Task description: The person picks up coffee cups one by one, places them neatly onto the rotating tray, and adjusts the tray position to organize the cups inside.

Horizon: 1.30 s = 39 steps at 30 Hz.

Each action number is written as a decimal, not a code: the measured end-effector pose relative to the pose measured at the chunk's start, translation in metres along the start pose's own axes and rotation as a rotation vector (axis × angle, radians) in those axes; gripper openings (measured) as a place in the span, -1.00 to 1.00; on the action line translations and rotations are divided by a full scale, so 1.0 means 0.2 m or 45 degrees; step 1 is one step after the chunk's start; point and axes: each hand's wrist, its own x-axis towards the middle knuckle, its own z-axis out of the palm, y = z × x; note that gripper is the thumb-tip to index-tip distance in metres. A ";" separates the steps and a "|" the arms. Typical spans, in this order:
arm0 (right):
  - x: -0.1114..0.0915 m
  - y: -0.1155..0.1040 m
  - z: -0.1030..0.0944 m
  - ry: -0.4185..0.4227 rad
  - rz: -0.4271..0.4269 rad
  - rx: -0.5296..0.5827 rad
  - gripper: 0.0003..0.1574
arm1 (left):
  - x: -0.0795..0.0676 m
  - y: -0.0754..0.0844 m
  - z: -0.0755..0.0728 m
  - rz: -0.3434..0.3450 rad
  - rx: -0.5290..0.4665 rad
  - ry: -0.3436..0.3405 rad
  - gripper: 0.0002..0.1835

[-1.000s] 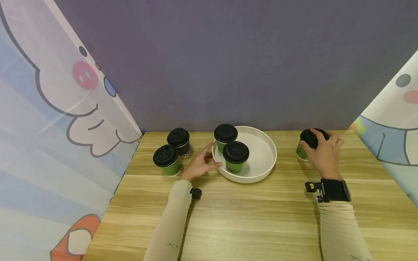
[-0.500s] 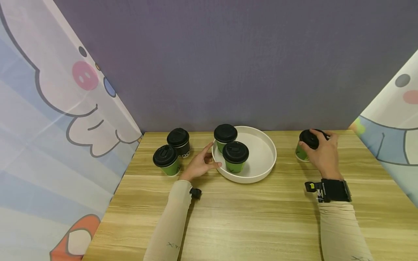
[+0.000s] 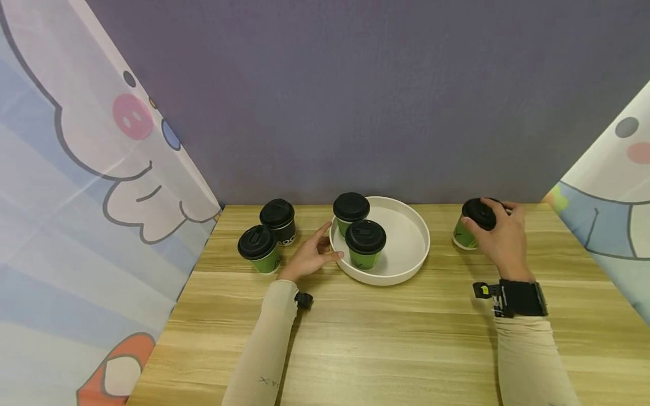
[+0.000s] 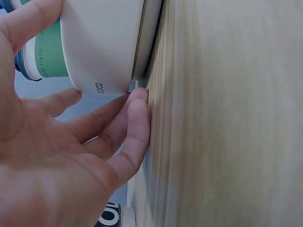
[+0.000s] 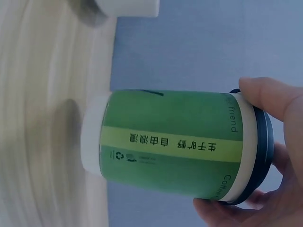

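In the head view my right hand (image 3: 500, 239) grips a green paper coffee cup (image 3: 464, 235) by its black lid (image 5: 265, 156). Thumb and fingers lie round the lid's rim, and the cup appears slightly raised off the table. My left hand (image 3: 312, 256) rests against the outer left wall of a round white tray (image 3: 401, 276). In the left wrist view its thumb and index fingertip touch that wall, with the other fingers loosely bent near the tabletop. Inside the tray, at its left, stand two lidded green cups, a rear cup (image 3: 350, 208) and a front cup (image 3: 365, 245).
Left of the tray stand a black lidded cup (image 3: 277, 220) and a green lidded cup (image 3: 260, 248). Behind the wooden table (image 3: 396, 338) rises a grey partition (image 3: 355, 101). Cartoon-printed cloth (image 3: 66, 197) hangs along the left side, with more at the right.
My right hand has shifted the green cup slightly left and appears to have raised it a little. The left hand and the tray stay almost where they were.
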 end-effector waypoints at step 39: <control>-0.04 -0.38 -0.01 -0.032 -0.215 0.142 -0.18 | 0.01 -0.02 0.00 0.026 -0.059 0.059 -0.21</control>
